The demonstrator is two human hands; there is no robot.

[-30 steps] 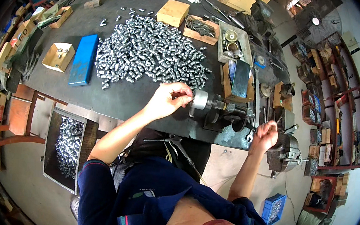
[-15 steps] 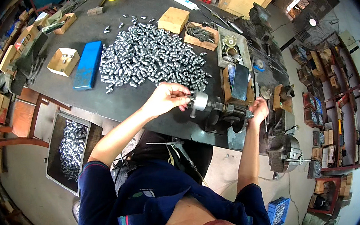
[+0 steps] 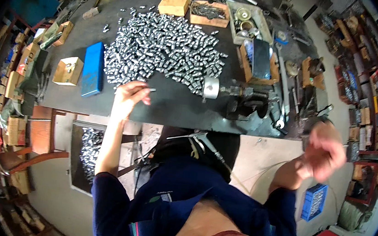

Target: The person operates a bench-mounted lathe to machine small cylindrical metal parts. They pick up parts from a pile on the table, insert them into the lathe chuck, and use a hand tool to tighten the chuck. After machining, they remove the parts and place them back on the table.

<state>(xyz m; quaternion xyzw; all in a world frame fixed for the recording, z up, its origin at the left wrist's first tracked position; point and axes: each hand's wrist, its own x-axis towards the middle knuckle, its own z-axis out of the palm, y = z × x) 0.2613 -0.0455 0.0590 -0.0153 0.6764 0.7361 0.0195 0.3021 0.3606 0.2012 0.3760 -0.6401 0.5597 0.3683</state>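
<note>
My left hand (image 3: pixel 131 97) is at the near edge of the large pile of shiny metal fittings (image 3: pixel 164 46), its fingers pinched. A small metal piece (image 3: pixel 152 89) sticks out beyond the fingertips; its exact kind is too small to tell. To the right, a bench fixture (image 3: pixel 246 98) with a silver round head (image 3: pixel 211 88) stands near the table's front edge, with neither hand touching it. My right hand (image 3: pixel 326 151) is raised off the right end of the bench, fingers partly curled and smeared by motion, so a grip cannot be made out.
Left of the pile lie a blue case (image 3: pixel 93 69) and a small open box (image 3: pixel 68 71). Behind the fixture stands a wooden tray (image 3: pixel 267 78) with a dark flat object; wrenches (image 3: pixel 282 88) lie beside it. An air gun (image 3: pixel 207 143) is below the table edge.
My left hand has left the fixture's silver head and moved left to the pile's edge. My right hand has let go of the fixture's right end and swung right, towards me.
</note>
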